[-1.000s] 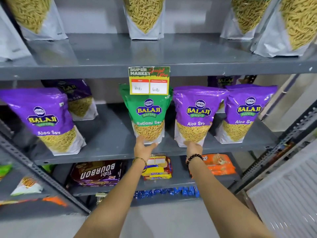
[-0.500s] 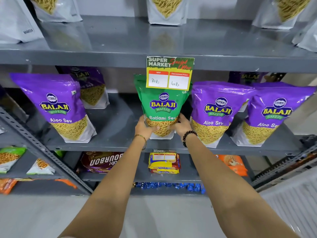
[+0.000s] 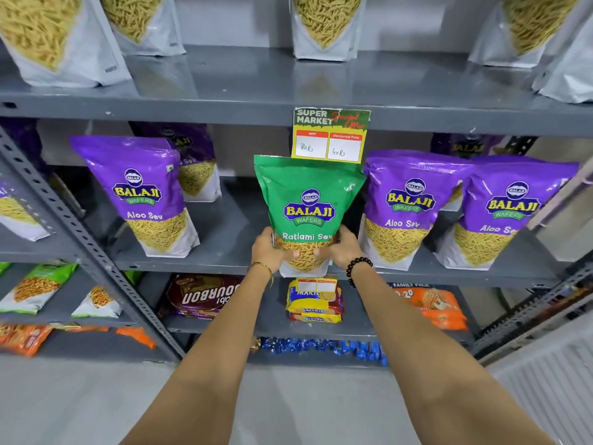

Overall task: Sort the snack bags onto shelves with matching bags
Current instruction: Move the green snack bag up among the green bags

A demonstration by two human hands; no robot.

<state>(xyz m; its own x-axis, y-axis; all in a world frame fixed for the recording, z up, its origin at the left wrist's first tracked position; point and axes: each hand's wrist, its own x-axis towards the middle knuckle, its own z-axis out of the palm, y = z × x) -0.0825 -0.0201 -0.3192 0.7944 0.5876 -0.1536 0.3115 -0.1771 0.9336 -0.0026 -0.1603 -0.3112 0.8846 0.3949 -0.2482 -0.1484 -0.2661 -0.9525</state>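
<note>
A green Balaji Ratlami Sev bag (image 3: 308,194) is upright at the front edge of the middle shelf (image 3: 231,252), its bottom hanging slightly past the edge. My left hand (image 3: 271,250) grips its lower left side and my right hand (image 3: 340,248) grips its lower right side. Purple Aloo Sev bags stand on the same shelf: one to the left (image 3: 141,194), two to the right (image 3: 404,207) (image 3: 503,213), with more purple bags behind them.
A yellow price tag (image 3: 330,136) hangs from the upper shelf edge, just above the green bag. White clear-window sev bags (image 3: 324,24) line the top shelf. Biscuit packs (image 3: 314,300) and orange packs (image 3: 433,303) lie below. A slanted metal upright (image 3: 73,226) separates the left rack, which holds small green-topped bags (image 3: 35,287).
Both hands have closed on the green bag's lower sides, and the bag has come forward to the shelf's front edge. The view has moved closer.
</note>
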